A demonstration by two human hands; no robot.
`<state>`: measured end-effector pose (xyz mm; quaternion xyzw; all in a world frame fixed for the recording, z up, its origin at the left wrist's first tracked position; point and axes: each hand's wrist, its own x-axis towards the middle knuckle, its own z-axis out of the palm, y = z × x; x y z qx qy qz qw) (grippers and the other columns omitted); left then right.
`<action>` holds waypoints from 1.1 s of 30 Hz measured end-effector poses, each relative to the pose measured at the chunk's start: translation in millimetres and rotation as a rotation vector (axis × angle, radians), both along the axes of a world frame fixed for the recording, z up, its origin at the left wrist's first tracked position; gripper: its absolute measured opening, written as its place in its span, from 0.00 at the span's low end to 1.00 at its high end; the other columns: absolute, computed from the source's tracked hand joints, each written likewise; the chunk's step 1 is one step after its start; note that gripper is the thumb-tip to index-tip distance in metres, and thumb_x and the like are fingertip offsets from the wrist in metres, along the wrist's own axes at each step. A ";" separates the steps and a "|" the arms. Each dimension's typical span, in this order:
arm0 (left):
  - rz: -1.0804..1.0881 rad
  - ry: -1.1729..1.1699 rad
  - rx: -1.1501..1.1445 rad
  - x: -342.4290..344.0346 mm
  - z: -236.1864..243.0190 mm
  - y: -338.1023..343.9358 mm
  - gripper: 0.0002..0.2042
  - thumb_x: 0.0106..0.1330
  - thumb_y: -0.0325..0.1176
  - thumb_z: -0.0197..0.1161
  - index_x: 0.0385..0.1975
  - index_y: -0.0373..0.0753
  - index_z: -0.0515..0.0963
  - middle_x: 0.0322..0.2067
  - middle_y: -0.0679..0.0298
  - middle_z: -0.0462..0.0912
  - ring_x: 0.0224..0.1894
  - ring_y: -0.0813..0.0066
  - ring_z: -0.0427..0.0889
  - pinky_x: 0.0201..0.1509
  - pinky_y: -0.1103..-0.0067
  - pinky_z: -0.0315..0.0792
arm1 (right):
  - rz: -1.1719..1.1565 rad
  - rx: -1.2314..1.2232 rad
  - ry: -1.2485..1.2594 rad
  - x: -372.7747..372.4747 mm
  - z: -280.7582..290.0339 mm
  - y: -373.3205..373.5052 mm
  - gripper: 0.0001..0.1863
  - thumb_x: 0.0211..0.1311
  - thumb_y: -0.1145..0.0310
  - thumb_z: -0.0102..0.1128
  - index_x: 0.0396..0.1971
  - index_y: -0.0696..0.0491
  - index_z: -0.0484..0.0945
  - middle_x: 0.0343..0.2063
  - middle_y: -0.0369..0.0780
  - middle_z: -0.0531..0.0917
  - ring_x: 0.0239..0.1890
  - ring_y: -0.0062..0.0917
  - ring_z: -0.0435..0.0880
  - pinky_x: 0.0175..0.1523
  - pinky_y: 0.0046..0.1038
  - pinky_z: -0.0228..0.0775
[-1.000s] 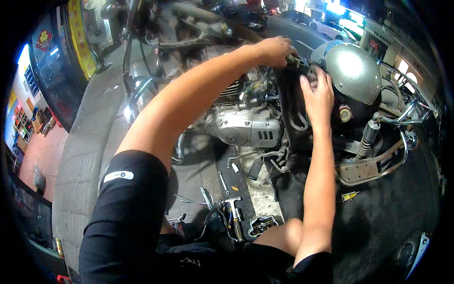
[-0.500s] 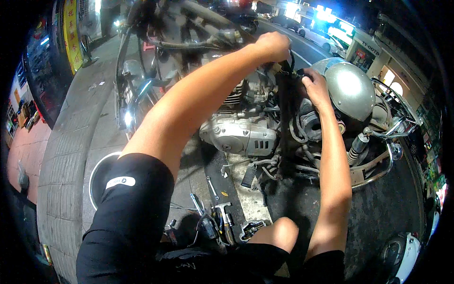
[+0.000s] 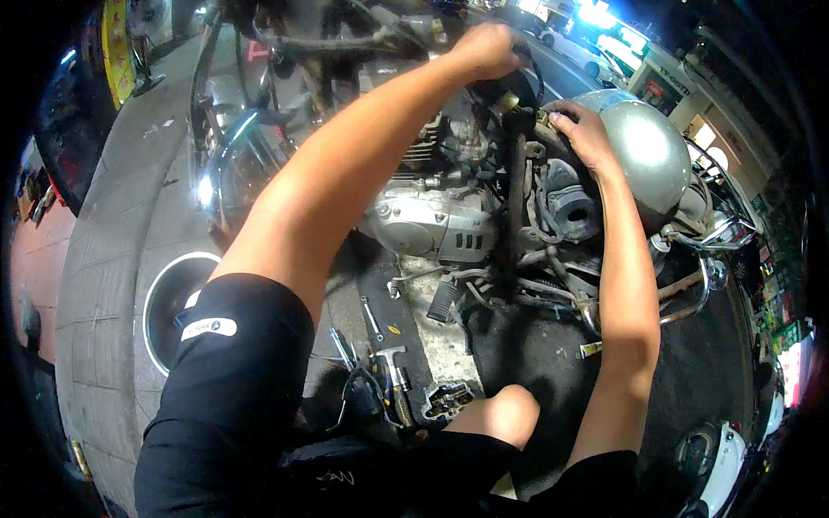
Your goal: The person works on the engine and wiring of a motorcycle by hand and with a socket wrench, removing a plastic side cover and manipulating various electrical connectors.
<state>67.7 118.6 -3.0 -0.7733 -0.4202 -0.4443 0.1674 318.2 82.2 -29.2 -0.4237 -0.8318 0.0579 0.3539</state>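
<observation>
A partly stripped motorcycle stands in front of me, its grey engine point(image 3: 440, 229) bared. My left hand point(image 3: 494, 50) is closed above the engine, its fingertips turned away; what it grips is hidden. A thin black cable point(image 3: 539, 73) curves down beside its fingers. Lower and to the right, my right hand point(image 3: 582, 131) has its fingers curled and thumb pressed in at the dark frame parts, beside a rounded silver shell point(image 3: 646, 151). Whatever sits in that grip is too small to make out. A pale connector point(image 3: 508, 102) shows between the hands.
Near my knee lie a hammer point(image 3: 395, 367), a wrench point(image 3: 372, 319) and a metal engine cover point(image 3: 447, 400). A round basin point(image 3: 160, 302) stands by my left sleeve. The footpeg point(image 3: 443, 300) juts out under the engine. A white scooter point(image 3: 734, 470) is at lower right.
My view has shifted slightly, and the engine sits further up and left. The left hand has risen a little; the right thumb has moved against the frame parts, and the hands are further apart.
</observation>
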 end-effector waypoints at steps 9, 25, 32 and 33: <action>0.088 -0.028 -0.138 5.8 16.6 2.9 0.17 0.58 0.48 0.67 0.42 0.46 0.87 0.40 0.53 0.87 0.43 0.53 0.86 0.51 0.62 0.79 | -0.115 0.070 -0.095 -6.2 -2.4 11.3 0.20 0.57 0.52 0.67 0.39 0.55 0.84 0.36 0.45 0.87 0.42 0.37 0.86 0.49 0.36 0.73; 0.050 -0.329 0.204 27.2 -14.5 -35.8 0.13 0.53 0.34 0.70 0.38 0.39 0.81 0.40 0.52 0.82 0.45 0.51 0.82 0.46 0.60 0.78 | -0.102 0.049 -0.071 -2.6 -2.2 5.7 0.21 0.58 0.62 0.66 0.49 0.56 0.80 0.42 0.51 0.85 0.47 0.41 0.84 0.54 0.38 0.72; -0.322 -0.339 0.133 66.6 -110.3 -143.4 0.18 0.56 0.35 0.68 0.47 0.40 0.77 0.47 0.52 0.76 0.46 0.49 0.78 0.48 0.60 0.76 | 0.035 -0.114 -0.060 1.8 7.4 14.9 0.20 0.58 0.61 0.65 0.43 0.61 0.80 0.38 0.46 0.86 0.42 0.32 0.83 0.49 0.33 0.72; -0.360 -0.314 -0.025 75.6 -130.8 -158.0 0.20 0.57 0.37 0.68 0.49 0.40 0.76 0.47 0.52 0.76 0.45 0.48 0.80 0.48 0.59 0.76 | 0.003 -0.043 -0.063 0.4 5.6 12.3 0.20 0.58 0.59 0.65 0.41 0.61 0.79 0.35 0.43 0.83 0.40 0.29 0.80 0.48 0.32 0.70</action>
